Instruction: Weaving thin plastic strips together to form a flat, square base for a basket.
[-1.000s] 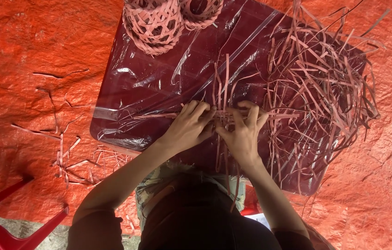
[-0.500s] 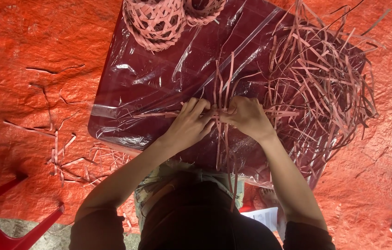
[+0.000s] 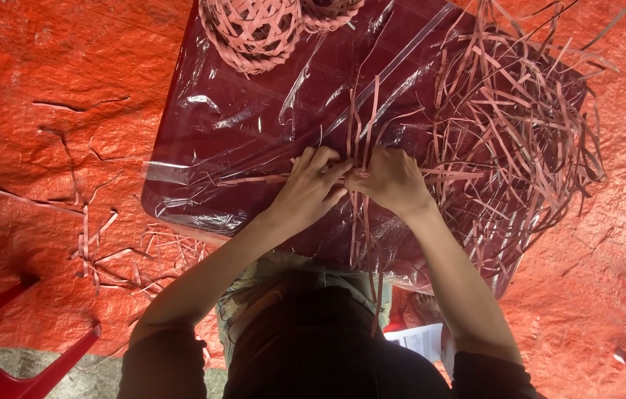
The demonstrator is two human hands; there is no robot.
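Observation:
On a dark table wrapped in clear plastic [image 3: 239, 148], my left hand [image 3: 311, 188] and my right hand [image 3: 390, 181] meet at the middle. Both pinch thin pinkish strips [image 3: 361, 137] that cross each other and fan upward and downward between my fingers. My fingertips touch where the strips cross. A large loose pile of the same strips [image 3: 520, 125] lies right of my right hand, spilling over the table's right side.
Two round woven openwork baskets [image 3: 254, 29] sit at the table's far edge. Scattered strip offcuts [image 3: 99, 244] lie on the orange tarp [image 3: 54, 89] to the left. A red plastic chair [image 3: 2, 355] stands bottom left. A white paper [image 3: 420, 341] lies near my feet.
My right hand has closed into a tighter grip over the crossing strips, and both hands have shifted slightly. The strips between them have been rearranged a little.

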